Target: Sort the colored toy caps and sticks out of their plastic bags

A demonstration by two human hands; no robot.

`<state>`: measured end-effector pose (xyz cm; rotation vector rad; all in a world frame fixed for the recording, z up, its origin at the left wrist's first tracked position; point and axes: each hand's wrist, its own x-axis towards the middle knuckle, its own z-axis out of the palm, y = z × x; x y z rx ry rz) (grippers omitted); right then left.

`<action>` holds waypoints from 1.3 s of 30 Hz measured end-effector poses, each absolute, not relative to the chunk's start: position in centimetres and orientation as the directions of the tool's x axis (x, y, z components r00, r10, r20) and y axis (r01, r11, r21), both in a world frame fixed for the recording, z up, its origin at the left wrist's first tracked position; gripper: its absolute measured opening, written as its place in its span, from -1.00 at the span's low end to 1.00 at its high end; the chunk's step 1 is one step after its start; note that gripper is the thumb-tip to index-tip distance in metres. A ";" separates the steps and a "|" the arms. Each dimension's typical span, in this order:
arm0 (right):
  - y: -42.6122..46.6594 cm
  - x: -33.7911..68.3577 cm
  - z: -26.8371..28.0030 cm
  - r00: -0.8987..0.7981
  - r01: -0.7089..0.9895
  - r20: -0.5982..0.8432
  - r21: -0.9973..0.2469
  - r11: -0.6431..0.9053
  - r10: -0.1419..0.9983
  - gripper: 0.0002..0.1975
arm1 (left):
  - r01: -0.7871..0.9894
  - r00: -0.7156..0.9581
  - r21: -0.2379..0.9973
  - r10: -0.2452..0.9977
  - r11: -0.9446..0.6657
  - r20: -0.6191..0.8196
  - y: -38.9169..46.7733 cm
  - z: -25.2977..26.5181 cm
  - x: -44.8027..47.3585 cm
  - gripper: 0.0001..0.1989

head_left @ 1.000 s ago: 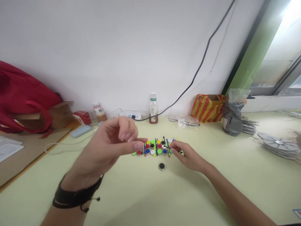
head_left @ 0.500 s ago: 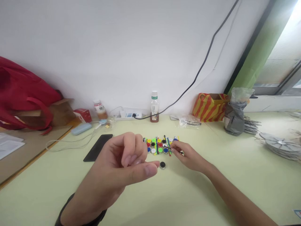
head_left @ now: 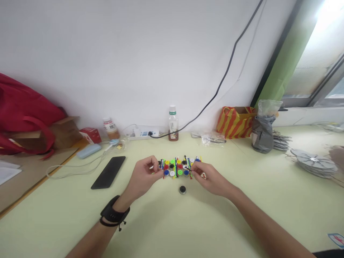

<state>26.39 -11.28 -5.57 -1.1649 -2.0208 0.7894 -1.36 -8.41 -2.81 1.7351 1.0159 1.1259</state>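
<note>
My left hand [head_left: 145, 176] has dropped to the coloured discs [head_left: 180, 172], curled, contents unclear; my right hand [head_left: 211, 178] pinches a black strip [head_left: 189, 169]. Both within reach.

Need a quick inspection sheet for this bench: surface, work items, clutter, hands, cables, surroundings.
Surface: pale green table; no spills seen.
Work items: rows of coloured discs between the hands; one black-topped piece sits apart, nearer the person.
Clutter: black slab, light-blue case and red box at left; striped bag and grey stack at right.
Hands: right hand pinches a thin black piece; left hand at the rows' left end, grip unclear.
Cables: black cable down the wall to a power strip; white cable loops on the left.
Surroundings: white wall, window at right.
</note>
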 end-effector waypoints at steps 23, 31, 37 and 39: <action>-10.9 26.1 -6.0 -0.374 -0.087 0.042 -0.996 0.010 0.926 -0.67 | 0.417 0.662 0.610 0.685 -0.674 0.304 -11.4 -8.2 1.3 -0.86; -11.3 25.1 -6.4 -0.406 -0.147 0.032 -0.989 -0.031 0.913 -0.61 | 0.140 0.445 0.933 0.863 -0.331 0.239 -10.6 -9.3 1.7 -0.70; -11.8 23.9 -6.3 -0.360 -0.144 0.055 -0.990 0.003 0.931 -0.56 | 0.048 0.481 0.974 0.859 -0.223 0.173 -10.5 -9.2 1.6 -0.60; -11.8 23.8 -6.3 -0.351 -0.136 0.067 -0.991 0.020 0.934 -0.55 | 0.010 0.498 0.980 0.851 -0.198 0.166 -10.7 -9.0 1.6 -0.52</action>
